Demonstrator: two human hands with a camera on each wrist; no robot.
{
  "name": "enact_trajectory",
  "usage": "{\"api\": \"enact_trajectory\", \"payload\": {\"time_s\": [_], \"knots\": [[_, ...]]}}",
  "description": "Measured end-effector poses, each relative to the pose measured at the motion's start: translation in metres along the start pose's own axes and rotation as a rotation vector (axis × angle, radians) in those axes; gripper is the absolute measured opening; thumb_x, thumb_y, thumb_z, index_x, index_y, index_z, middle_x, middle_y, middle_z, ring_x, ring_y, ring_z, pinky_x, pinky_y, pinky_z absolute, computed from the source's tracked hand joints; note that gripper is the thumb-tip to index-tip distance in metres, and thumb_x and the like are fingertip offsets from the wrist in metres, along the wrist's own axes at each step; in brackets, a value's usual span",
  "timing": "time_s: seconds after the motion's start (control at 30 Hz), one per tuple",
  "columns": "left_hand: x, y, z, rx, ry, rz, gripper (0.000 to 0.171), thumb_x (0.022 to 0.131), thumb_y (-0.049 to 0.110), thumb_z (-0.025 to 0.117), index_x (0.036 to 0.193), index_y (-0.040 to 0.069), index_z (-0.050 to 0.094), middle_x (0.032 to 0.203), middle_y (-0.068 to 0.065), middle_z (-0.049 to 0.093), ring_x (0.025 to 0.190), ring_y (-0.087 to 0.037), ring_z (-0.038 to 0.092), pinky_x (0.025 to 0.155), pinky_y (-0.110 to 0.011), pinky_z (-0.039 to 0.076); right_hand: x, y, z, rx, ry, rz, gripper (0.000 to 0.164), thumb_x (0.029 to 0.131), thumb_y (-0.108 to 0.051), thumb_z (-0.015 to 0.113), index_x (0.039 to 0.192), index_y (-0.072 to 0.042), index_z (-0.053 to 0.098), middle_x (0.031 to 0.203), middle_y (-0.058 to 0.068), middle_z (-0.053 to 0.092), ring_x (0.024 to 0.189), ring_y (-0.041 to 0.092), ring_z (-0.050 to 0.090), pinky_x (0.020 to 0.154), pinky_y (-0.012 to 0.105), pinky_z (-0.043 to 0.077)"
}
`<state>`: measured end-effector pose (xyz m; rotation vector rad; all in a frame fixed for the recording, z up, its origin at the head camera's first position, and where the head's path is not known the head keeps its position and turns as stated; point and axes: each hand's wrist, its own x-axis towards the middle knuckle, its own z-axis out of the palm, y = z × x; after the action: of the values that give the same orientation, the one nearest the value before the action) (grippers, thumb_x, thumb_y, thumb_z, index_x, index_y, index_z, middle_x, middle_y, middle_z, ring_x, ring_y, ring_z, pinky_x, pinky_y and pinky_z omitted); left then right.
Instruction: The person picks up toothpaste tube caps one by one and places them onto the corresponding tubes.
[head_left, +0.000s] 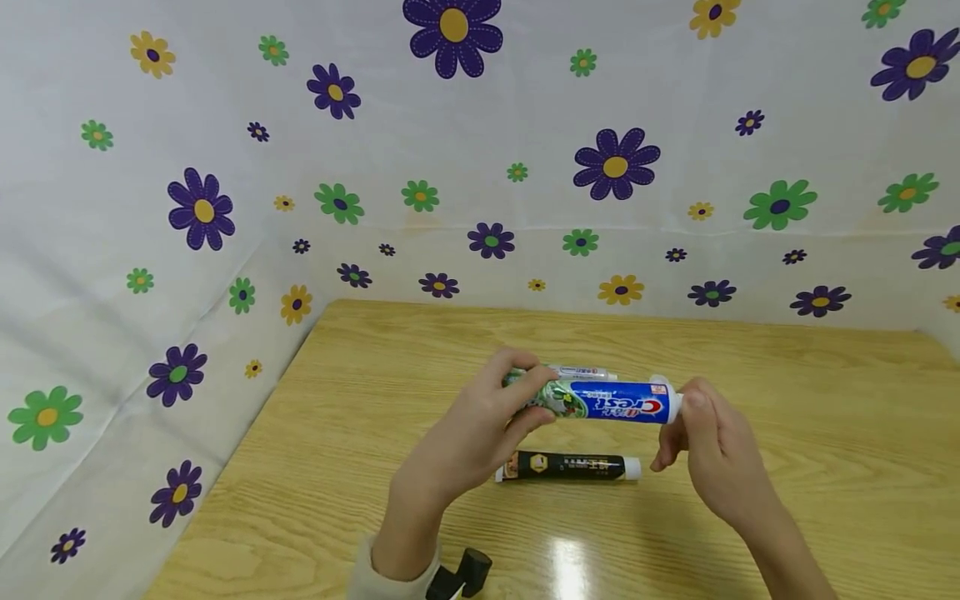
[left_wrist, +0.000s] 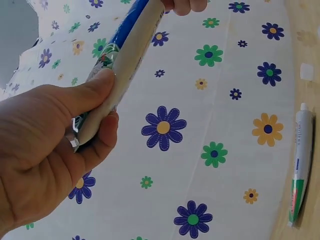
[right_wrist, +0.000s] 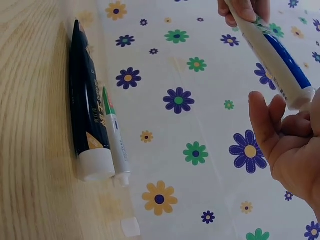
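Note:
My left hand [head_left: 480, 421] grips a blue, white and green Crest toothpaste tube [head_left: 618, 401] by its flat end, thumb on one face and fingers on the other. The tube is held above the table, its white end towards the right. My right hand [head_left: 720, 454] pinches that white end between thumb and bent forefinger, which partly hide it; the other fingers are loosely curled. Below the tube lies a black tube with a white cap [head_left: 632, 468]. A slim white-and-green tube [left_wrist: 301, 160] lies behind, partly covered by the Crest tube in the head view.
A small white cap [right_wrist: 131, 227] lies on the table beyond the slim tube's tip. The wood-grain table [head_left: 315, 467] meets a white flowered cloth [head_left: 450, 167] at the back and left. A black strap mount [head_left: 474, 571] sits at my left wrist.

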<state>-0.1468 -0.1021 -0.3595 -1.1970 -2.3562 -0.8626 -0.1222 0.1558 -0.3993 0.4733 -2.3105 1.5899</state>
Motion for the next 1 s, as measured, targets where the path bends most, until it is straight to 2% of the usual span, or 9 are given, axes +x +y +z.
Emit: {"api": "enact_trajectory", "payload": {"time_s": [0.13,0.23,0.4,0.53,0.73,0.87,1.0], "knots": [[0.003,-0.004,0.006,0.014,-0.006,-0.01,0.031,0.093,0.008,0.069,0.123,0.003,0.064,0.118,-0.013,0.052,0.083,-0.013,0.053,0.072,-0.018,0.049,0.004,0.0,0.0,-0.073,0.041,0.159,0.049,0.111,-0.027,0.021,0.079,-0.002,0.049,0.053,0.003,0.05,0.044,0.019,0.054,0.043,0.031,0.046],[0.004,-0.009,0.011,-0.023,-0.024,-0.035,0.035,0.094,0.011,0.068,0.129,0.004,0.062,0.122,-0.013,0.052,0.089,-0.014,0.055,0.075,-0.02,0.05,0.007,0.002,-0.002,-0.1,0.072,0.242,0.057,0.11,-0.035,0.021,0.072,-0.002,0.048,0.049,0.005,0.048,0.042,0.023,0.051,0.039,0.033,0.039],[0.001,-0.019,0.013,-0.137,-0.028,-0.079,0.04,0.094,0.008,0.067,0.133,0.002,0.06,0.127,-0.013,0.051,0.1,-0.017,0.057,0.078,-0.022,0.051,0.011,0.007,-0.004,-0.07,0.03,0.236,0.054,0.11,-0.035,0.026,0.072,-0.002,0.046,0.05,0.007,0.049,0.043,0.025,0.051,0.041,0.034,0.04],[-0.002,-0.025,0.012,-0.204,-0.01,-0.065,0.041,0.093,0.003,0.066,0.133,0.0,0.06,0.128,-0.014,0.053,0.101,-0.019,0.056,0.076,-0.023,0.05,0.014,0.01,-0.006,-0.012,-0.028,0.255,0.054,0.11,-0.035,0.029,0.072,0.0,0.042,0.054,0.009,0.05,0.046,0.024,0.052,0.045,0.035,0.049],[0.0,-0.027,0.014,-0.196,-0.013,-0.023,0.037,0.097,-0.001,0.06,0.133,-0.008,0.058,0.135,-0.02,0.054,0.103,-0.022,0.061,0.075,-0.02,0.051,0.015,0.014,-0.01,0.125,-0.077,0.307,0.058,0.109,-0.039,0.03,0.072,0.004,0.037,0.056,0.012,0.048,0.049,0.026,0.053,0.05,0.037,0.054],[0.0,-0.024,0.015,-0.168,-0.041,-0.067,0.037,0.098,-0.001,0.057,0.134,-0.007,0.056,0.141,-0.022,0.048,0.102,-0.022,0.062,0.076,-0.018,0.051,0.015,0.015,-0.01,0.13,-0.076,0.329,0.059,0.109,-0.041,0.03,0.071,0.005,0.037,0.056,0.012,0.049,0.049,0.027,0.054,0.051,0.037,0.055],[-0.001,-0.023,0.018,-0.188,-0.057,-0.169,0.035,0.102,0.003,0.053,0.136,-0.005,0.056,0.143,-0.02,0.046,0.099,-0.019,0.061,0.077,-0.024,0.051,0.013,0.015,-0.008,0.151,-0.062,0.352,0.06,0.109,-0.042,0.031,0.072,0.004,0.039,0.056,0.01,0.049,0.049,0.026,0.054,0.051,0.037,0.055]]}}
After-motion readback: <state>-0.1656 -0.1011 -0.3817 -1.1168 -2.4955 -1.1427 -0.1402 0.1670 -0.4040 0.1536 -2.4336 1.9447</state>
